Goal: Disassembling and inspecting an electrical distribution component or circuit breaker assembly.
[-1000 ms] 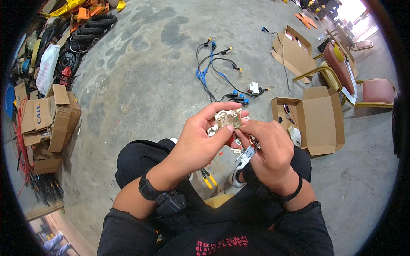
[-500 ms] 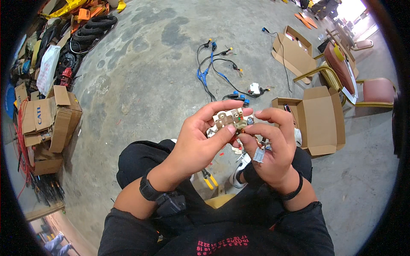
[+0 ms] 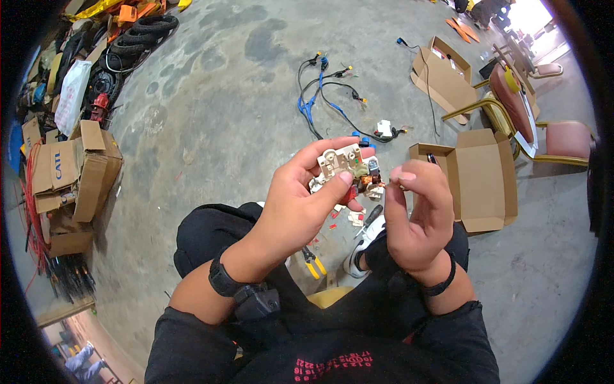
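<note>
My left hand is closed around an opened white plastic housing, thumb pressed on its inner face. Inside it show pale fittings, coppery metal and a small clear-and-grey part. A bit of red shows under the thumb. Just right of the housing and apart from it, my right hand has thumb and forefinger pinched together. Whatever lies between those fingertips is too small to name. Below the hands, small white and red scraps lie on the floor, and yellow-handled pliers rest between my legs.
Beyond my hands, a black and blue cable harness and a white block lie on the concrete. Open cardboard boxes and chairs stand at right. Tyres, cartons and red cable pile up at left.
My right hand has drawn back from the housing, its thumb and forefinger now pinched together. The light grey piece beneath its fingers no longer shows there. My left hand keeps its hold.
</note>
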Demonstrator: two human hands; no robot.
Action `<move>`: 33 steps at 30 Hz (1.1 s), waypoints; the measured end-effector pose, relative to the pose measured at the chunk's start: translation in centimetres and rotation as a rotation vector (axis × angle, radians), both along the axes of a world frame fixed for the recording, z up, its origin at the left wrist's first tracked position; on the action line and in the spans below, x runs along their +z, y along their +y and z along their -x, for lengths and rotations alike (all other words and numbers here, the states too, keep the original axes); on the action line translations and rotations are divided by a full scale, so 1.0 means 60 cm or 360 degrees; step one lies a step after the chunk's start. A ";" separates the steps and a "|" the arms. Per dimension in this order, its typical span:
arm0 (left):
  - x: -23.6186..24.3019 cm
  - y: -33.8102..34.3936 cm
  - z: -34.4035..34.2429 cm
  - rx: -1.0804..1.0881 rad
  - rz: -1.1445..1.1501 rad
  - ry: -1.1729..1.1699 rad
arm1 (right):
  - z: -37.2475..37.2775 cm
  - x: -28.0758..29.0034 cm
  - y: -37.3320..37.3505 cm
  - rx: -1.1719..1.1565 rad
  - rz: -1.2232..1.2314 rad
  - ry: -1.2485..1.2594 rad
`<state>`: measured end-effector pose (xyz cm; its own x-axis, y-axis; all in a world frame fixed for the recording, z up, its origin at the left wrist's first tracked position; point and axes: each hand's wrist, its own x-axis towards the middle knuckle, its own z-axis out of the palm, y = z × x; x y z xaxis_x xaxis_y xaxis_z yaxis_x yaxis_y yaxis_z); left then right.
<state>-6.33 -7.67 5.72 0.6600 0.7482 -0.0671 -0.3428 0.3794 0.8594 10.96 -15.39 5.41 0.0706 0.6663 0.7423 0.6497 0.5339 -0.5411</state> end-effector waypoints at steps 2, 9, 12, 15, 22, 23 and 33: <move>0.000 0.000 -0.001 0.0071 -0.0061 0.0024 | -0.007 0.003 0.003 0.0004 0.0070 0.0025; 0.003 -0.005 0.002 0.0061 -0.0140 0.0136 | 0.001 0.022 0.006 0.0132 0.0592 0.0360; 0.002 -0.005 -0.003 0.0136 -0.0252 0.0174 | -0.004 0.012 0.010 0.0154 0.0504 0.0149; 0.006 -0.003 0.002 0.0022 -0.0014 0.0121 | -0.011 0.011 0.008 0.0049 0.0368 0.0143; 0.006 -0.005 0.002 0.0017 0.0096 0.0008 | -0.009 0.015 0.010 0.0000 0.0440 0.0236; 0.007 -0.005 0.000 0.0014 0.0110 -0.0023 | -0.006 0.018 0.010 0.0074 0.0565 0.0354; 0.005 -0.007 0.001 -0.0042 0.0047 0.0016 | 0.000 0.020 0.004 0.0503 0.0977 0.1174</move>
<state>-6.42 -8.06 6.01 0.6787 0.7282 -0.0957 -0.3238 0.4136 0.8509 10.93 -15.17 6.60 0.1278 0.9860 0.1070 -0.0809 0.1178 -0.9897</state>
